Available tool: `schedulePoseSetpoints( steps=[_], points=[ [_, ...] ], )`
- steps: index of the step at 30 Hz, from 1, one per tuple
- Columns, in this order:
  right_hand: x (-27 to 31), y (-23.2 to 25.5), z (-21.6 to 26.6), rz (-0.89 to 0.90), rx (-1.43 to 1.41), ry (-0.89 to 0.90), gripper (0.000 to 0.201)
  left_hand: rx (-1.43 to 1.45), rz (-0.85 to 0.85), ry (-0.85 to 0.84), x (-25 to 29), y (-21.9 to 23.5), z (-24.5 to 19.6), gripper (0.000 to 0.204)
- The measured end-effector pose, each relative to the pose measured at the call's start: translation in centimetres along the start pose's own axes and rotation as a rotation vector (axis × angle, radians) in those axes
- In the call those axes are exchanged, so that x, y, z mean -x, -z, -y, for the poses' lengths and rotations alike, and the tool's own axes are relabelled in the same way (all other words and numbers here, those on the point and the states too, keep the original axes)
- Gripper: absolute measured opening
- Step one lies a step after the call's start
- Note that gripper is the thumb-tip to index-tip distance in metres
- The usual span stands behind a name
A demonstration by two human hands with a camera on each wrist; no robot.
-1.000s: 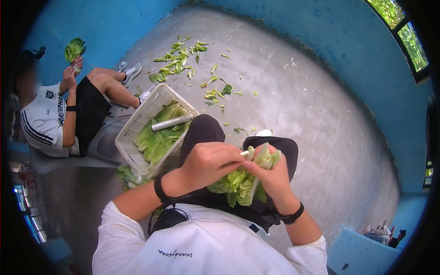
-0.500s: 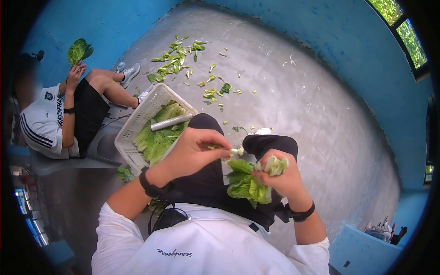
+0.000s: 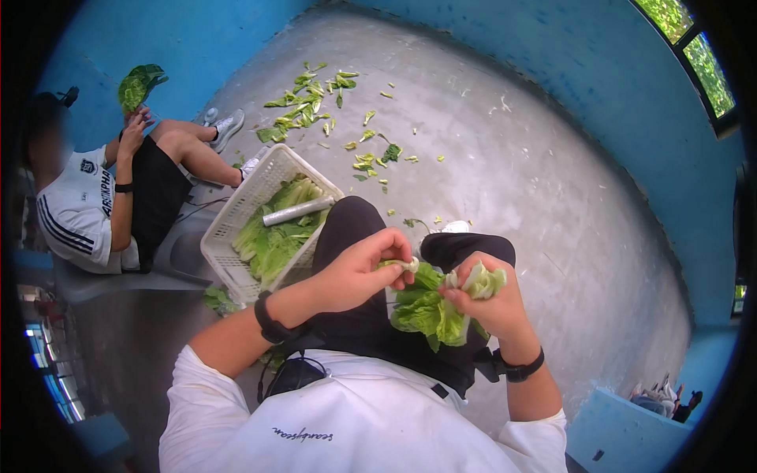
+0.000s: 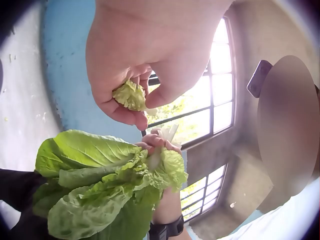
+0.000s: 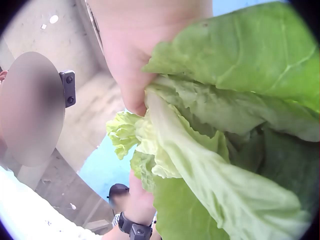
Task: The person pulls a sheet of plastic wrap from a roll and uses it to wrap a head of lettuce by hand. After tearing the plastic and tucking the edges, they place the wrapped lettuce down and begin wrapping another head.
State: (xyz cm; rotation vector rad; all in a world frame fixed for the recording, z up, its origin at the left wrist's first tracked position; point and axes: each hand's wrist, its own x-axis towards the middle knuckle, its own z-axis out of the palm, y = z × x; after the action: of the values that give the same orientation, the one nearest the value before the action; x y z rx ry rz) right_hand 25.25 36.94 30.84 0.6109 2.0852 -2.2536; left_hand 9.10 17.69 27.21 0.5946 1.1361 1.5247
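My left hand (image 3: 359, 270) pinches a small, pale crinkled lettuce leaf piece (image 4: 130, 95) between thumb and curled fingers. Just to its right, my right hand (image 3: 495, 298) grips a bunch of green lettuce leaves (image 3: 426, 311) round the pale stems. The leafy ends hang leftward over my lap, and whitish stalk ends poke out above the fist. In the right wrist view, a broad pale leaf rib (image 5: 175, 125) runs down from the grip. The left hand's fingertips are close to the bunch, near its upper left edge.
A white plastic basket (image 3: 229, 209) by my left knee holds lettuce and a silvery roll (image 3: 298, 210). Leaf scraps (image 3: 296, 110) lie scattered on the grey floor (image 3: 512, 150). Another person (image 3: 87, 197) sits at left, holding up a green leaf (image 3: 140, 85).
Both hands were together at the bunch; the left hand drew away leftward with a small leaf piece, then came slightly back. The right hand shifted right, its fingers closing round the stems.
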Motion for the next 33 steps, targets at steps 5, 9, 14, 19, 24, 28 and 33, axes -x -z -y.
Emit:
schedulePoseSetpoints(
  steps=[5, 9, 14, 19, 24, 28, 33],
  points=[
    [0.2, 0.3, -0.4, -0.020, -0.029, 0.013, 0.017, 0.009, 0.012, 0.098, -0.1, 0.6, 0.7, 0.016],
    [0.4, 0.4, -0.5, -0.025, -0.036, 0.016, 0.018, -0.041, 0.038, 0.102, -0.1, 0.4, 1.3, 0.017],
    [0.5, 0.4, -0.5, -0.016, -0.074, 0.017, 0.018, -0.006, 0.045, 0.017, -0.1, 0.2, 1.6, 0.017],
    [0.5, 0.2, -0.7, -0.015, -0.088, 0.012, 0.018, -0.075, 0.039, 0.009, 0.1, 0.3, 1.6, 0.015],
    [0.6, 0.3, -0.8, -0.025, -0.094, 0.015, 0.019, -0.139, 0.080, 0.126, -0.1, 0.5, 1.7, 0.012],
    [0.8, 0.3, -1.1, -0.027, -0.096, 0.028, 0.019, -0.277, 0.025, 0.091, 0.0, 0.2, 1.5, 0.011],
    [1.0, 0.2, -1.2, -0.029, -0.117, 0.039, 0.020, -0.330, 0.027, 0.058, 0.1, 0.3, 1.7, 0.012]
  ],
)
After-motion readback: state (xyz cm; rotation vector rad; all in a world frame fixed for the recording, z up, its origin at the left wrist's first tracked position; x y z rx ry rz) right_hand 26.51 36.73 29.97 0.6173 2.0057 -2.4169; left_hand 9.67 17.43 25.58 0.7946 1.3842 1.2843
